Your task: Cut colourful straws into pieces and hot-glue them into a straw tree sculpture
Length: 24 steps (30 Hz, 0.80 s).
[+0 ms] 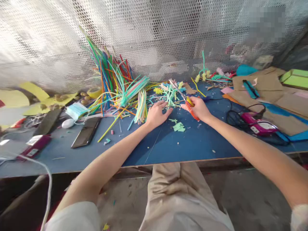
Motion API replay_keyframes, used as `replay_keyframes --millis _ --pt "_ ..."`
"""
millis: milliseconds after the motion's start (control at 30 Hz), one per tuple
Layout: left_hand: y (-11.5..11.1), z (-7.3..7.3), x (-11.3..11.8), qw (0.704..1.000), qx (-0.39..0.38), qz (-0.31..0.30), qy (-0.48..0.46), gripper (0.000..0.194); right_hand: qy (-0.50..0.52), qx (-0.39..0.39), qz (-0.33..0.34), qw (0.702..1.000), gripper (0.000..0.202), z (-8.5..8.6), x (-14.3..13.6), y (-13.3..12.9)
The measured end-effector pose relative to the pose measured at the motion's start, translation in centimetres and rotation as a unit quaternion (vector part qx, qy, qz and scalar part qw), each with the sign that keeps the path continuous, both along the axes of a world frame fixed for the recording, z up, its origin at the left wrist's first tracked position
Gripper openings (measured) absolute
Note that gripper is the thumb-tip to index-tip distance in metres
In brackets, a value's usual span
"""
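My right hand [200, 109] grips a pair of scissors [189, 102] by its red and yellow handles, the blades pointing up and left over the pile. Resting on the blue tabletop [158, 148], my left hand [157, 115] has its fingers spread and holds nothing I can see. Between the hands lies a heap of short mint-green pipe cleaner pieces [171, 95], with pink and yellow ones mixed in. Closer to me is a small cluster of cut mint-green bits [179, 127]. Left of my left hand stands a large bundle of long coloured pipe cleaners [131, 91].
At left are a phone [86, 132], a face mask [77, 111], a white mouse-like object [68, 123] and a maroon device [35, 146]. To the right sit a magenta device with black cable [260, 123] and brown cardboard [258, 81]. A perforated sheet [154, 38] rises behind.
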<state>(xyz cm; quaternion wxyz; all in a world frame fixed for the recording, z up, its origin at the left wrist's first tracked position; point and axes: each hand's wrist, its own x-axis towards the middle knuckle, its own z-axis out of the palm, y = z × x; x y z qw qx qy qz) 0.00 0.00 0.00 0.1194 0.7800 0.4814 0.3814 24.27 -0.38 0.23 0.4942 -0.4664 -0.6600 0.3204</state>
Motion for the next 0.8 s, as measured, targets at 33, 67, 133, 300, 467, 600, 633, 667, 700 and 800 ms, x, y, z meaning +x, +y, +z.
replay_keyframes --millis 33,67,133,300,467,600,633,667,700,800 --pt "0.3 -0.1 0.0 0.999 -0.018 0.001 -0.038 0.04 0.0 -0.001 -0.001 1.0 0.048 0.0 0.1 0.0" --pt "0.5 -0.2 -0.1 0.997 -0.036 -0.001 -0.075 0.035 0.0 0.0 -0.002 1.0 0.048 0.0 0.1 0.0" --pt "0.9 -0.3 -0.1 0.986 -0.071 -0.009 -0.149 0.028 -0.001 0.004 -0.001 1.0 0.047 -0.1 0.2 0.0" --pt "0.4 -0.1 0.2 0.937 -0.167 -0.064 -0.302 0.039 -0.006 0.026 0.018 0.999 0.044 0.0 -0.1 -0.2" --pt "-0.2 -0.1 0.7 0.92 -0.215 -0.12 -0.304 0.053 0.003 0.035 0.047 0.998 0.039 0.2 -0.5 -0.7" --pt "-0.4 -0.4 0.9 0.925 -0.216 -0.156 -0.271 0.054 -0.014 0.07 0.046 0.996 0.037 0.2 -0.6 -0.8" --pt "-0.5 -0.4 0.9 0.927 -0.216 -0.16 -0.262 0.055 -0.012 0.076 0.057 0.995 0.036 0.1 -0.6 -0.8" --pt "-0.6 -0.4 1.0 0.928 -0.216 -0.162 -0.255 0.055 -0.006 0.077 0.071 0.994 0.036 0.1 -0.6 -0.8" --pt "-0.7 -0.4 1.0 0.93 -0.217 -0.163 -0.249 0.056 0.0 0.075 0.084 0.994 0.036 0.1 -0.6 -0.8" --pt "-0.8 -0.4 1.0 0.935 -0.218 -0.154 -0.233 0.055 0.023 0.071 0.094 0.993 0.033 0.1 -0.8 -0.9"
